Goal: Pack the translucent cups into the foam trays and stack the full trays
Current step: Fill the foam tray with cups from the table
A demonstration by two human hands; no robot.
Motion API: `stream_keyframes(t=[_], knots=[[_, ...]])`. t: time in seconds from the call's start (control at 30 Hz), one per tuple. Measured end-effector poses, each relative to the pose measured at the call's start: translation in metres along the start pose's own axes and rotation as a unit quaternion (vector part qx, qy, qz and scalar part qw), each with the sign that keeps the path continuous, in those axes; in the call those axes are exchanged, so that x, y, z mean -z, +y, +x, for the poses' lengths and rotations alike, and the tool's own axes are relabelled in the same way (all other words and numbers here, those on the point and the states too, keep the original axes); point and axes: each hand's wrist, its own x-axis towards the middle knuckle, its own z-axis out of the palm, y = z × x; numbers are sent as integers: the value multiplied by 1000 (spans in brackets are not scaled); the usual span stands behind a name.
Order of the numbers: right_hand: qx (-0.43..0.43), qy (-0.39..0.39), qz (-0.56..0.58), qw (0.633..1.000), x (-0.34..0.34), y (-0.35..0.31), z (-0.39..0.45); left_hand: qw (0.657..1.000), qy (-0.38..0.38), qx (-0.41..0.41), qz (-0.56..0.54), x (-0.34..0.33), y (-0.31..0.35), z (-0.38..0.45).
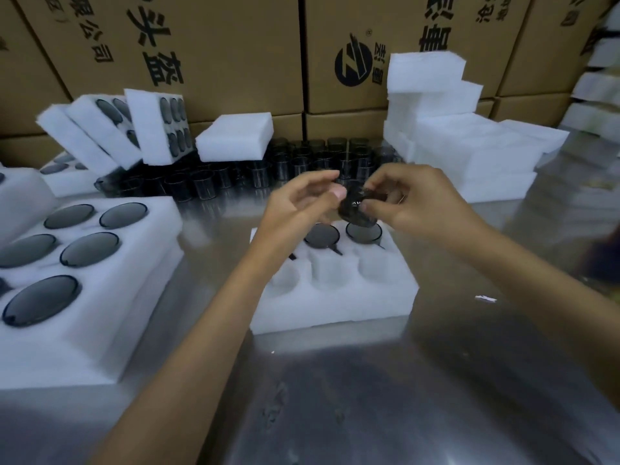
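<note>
- Cups are the job here, and nearest the camera sits the working foam tray (335, 297) on the steel table (436, 380), square in front of the person, likely so both hands reach it evenly; its near row of three pockets is vacant, while the far row shows two dark cup rims already seated.
- Left of it, a stack of full trays (77, 280) lies within easy reach, probably where finished ones go.
- Just above the working tray's far row, the right hand (412, 206) pinches a smoky translucent cup (357, 206), tilted on its side, with thumb and fingertips around it; the left hand (302, 203) hovers beside it, fingers loosely curled, and whether its thumb touches the cup I cannot tell.
- Held cup looks dark grey, see-through, short and round, with faint pale lettering, blurred.
- Behind the hands, loose cups (302, 162) stand crowded together as the supply.
- Farther back, more filled trays (134, 125) lean at left and blank foam blocks (453, 129) pile at right, against cardboard cartons (235, 45).
</note>
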Motion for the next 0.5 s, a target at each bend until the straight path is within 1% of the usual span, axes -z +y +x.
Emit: stream_keyframes(t=[0.07, 0.13, 0.23, 0.33, 0.4, 0.47, 0.5], knots=[[20, 15, -21, 999, -9, -20, -7, 999, -44, -5, 9, 2, 5, -14], [21, 15, -40, 999, -15, -35, -11, 998, -52, -12, 29, 7, 8, -26], [31, -37, -23, 999, -22, -46, -15, 999, -23, -15, 38, 20, 10, -38], [67, -69, -19, 995, -30, -52, -22, 999, -9, 17, 27, 37, 7, -48], [58, -91, -15, 994, -35, -52, -26, 999, -7, 44, 22, 47, 2, -52], [38, -144, 5, 989, -42, -52, -31, 997, -9, 76, -3, 55, -3, -57], [42, -162, 12, 986, -47, -53, -35, 995, -13, 92, -23, 59, -6, -59]])
